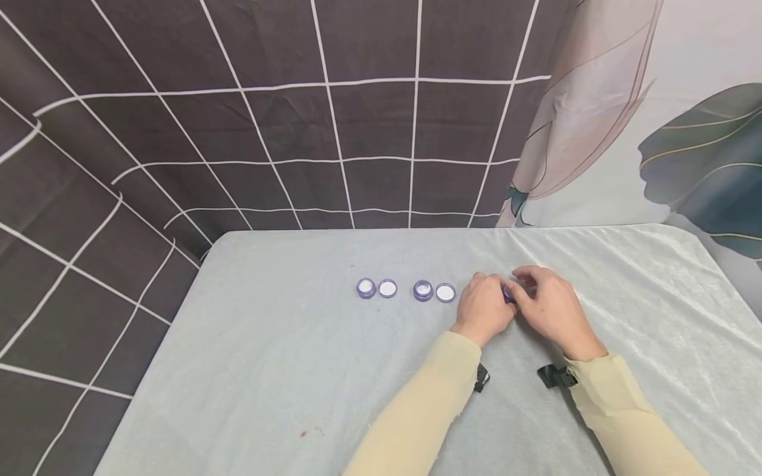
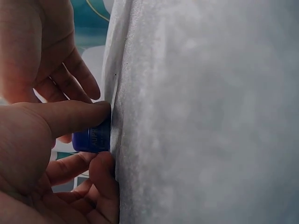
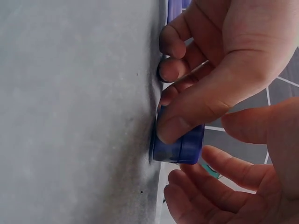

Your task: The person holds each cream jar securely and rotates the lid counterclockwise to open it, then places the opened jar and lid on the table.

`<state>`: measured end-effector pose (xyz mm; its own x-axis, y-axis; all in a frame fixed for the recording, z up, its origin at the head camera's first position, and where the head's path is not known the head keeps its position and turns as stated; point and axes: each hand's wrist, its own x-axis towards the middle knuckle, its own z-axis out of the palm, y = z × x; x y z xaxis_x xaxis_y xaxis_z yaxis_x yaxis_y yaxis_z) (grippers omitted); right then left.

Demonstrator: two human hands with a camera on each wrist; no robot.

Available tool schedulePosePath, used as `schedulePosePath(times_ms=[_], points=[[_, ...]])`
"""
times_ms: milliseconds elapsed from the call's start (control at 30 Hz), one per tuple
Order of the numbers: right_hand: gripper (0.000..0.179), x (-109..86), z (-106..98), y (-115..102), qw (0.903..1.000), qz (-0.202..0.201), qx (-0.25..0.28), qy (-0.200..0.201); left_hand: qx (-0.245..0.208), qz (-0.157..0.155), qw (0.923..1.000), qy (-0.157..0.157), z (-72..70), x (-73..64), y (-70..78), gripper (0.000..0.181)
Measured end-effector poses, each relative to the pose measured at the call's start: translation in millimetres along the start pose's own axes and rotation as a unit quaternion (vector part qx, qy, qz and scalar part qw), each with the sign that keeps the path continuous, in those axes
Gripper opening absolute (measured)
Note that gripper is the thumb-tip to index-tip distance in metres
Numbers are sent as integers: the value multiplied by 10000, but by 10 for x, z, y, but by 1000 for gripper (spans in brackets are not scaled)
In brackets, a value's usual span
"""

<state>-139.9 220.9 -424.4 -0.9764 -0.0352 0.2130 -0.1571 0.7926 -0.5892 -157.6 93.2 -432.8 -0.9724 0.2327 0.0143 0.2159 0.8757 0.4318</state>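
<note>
A small purple-blue cosmetic jar (image 1: 507, 293) stands on the cloth between the two hands, its lid on. My left hand (image 1: 485, 305) pinches it low on the sides between thumb and fingers; lettering on its wall (image 2: 96, 137) shows in the left wrist view. My right hand (image 1: 550, 311) is close over the jar from the right, with thumb and fingers spread apart near the lid (image 3: 194, 144). To the left of my left hand, an uncapped jar (image 1: 423, 290) sits beside a lid (image 1: 445, 293) with its white inside up.
Farther left stand another uncapped jar (image 1: 366, 287) and its lid (image 1: 387, 288), in the same row. A pale velvety cloth (image 1: 268, 357) covers the table. Dark gridded fabric (image 1: 286, 125) hangs behind and to the left, a leaf-patterned curtain (image 1: 595, 132) at the back right.
</note>
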Motion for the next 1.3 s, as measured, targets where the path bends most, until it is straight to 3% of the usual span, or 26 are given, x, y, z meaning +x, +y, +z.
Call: schedulePosePath(times_ms=[567, 1300], points=[[30, 19, 4, -104, 9999, -114, 18, 73, -321, 64, 9994, -59, -47, -44, -50, 29], [32, 22, 10, -234, 9995, -292, -4, 125, -628, 242, 9974, 272, -165, -83, -162, 31]])
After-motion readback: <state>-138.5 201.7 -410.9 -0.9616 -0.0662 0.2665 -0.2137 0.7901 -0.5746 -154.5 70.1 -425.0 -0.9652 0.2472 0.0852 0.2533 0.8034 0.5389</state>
